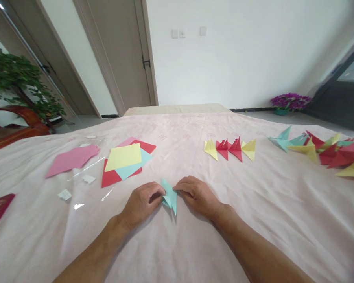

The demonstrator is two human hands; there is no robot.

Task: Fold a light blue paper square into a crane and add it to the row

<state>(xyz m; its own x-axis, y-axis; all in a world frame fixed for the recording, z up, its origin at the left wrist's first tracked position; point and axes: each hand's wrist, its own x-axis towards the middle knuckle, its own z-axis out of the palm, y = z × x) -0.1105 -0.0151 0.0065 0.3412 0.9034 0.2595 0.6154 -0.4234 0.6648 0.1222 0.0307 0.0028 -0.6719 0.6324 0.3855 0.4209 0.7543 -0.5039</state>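
A partly folded light blue paper (pixel 171 195) with pointed ends is held just above or on the cloth in front of me. My left hand (pixel 144 201) pinches its left edge between thumb and fingers. From the other side, my right hand (pixel 199 195) grips the right edge with curled fingers. Beyond my left hand lies a loose pile of square paper sheets, with a yellow sheet (pixel 124 157) on top of light blue and red ones. Past my right hand stands a row of folded yellow and red paper cranes (pixel 235 149).
A heap of folded cranes in several colours (pixel 332 153) lies at the right. Pink sheets (pixel 72 160), clear plastic wrapping (pixel 79 204) and small white scraps (pixel 89 179) are at the left. A dark red item (pixel 0 210) sits at the left edge. Pink cloth (pixel 177 131) covers the table.
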